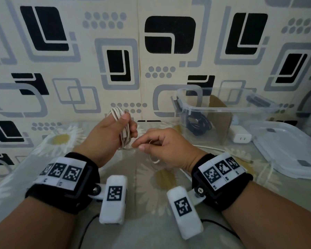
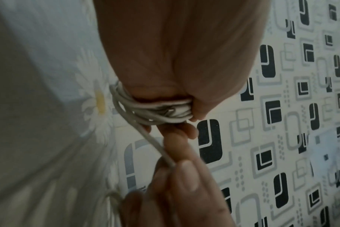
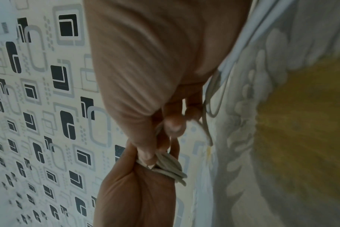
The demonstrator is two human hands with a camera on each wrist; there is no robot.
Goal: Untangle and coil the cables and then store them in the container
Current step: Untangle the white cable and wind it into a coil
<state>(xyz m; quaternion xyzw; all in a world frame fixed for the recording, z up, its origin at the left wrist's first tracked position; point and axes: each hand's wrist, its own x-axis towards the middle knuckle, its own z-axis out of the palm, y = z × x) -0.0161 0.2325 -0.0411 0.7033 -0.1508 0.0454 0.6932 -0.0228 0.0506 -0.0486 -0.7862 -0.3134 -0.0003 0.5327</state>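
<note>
The left hand (image 1: pixel 104 135) sits just left of centre in the head view, fingers and thumb curled tight round a bundle of white cable (image 1: pixel 123 128) wound into loops; the loops stick out at the hand's 12 o'clock and hang out again at its 6. The left wrist view shows the coil (image 2: pixel 157 112) packed between thumb and fingers. At the left hand's 3 o'clock, almost touching it, the right hand (image 1: pixel 166 148) pinches the loose strand (image 2: pixel 155 145) between thumb and forefinger, its other fingers curled in. The strand runs taut from the coil to that pinch. The cable's slack trails over the daisy-print cloth (image 1: pixel 147 178) toward 4 o'clock. At 2 o'clock from the hands stands the clear container (image 1: pixel 228 109), open, with a dark cable (image 1: pixel 199 124) coiled in its left part. A white charger (image 1: pixel 241 136) lies just beside it, and the lid (image 1: pixel 293 150) lies flat farthest right.
</note>
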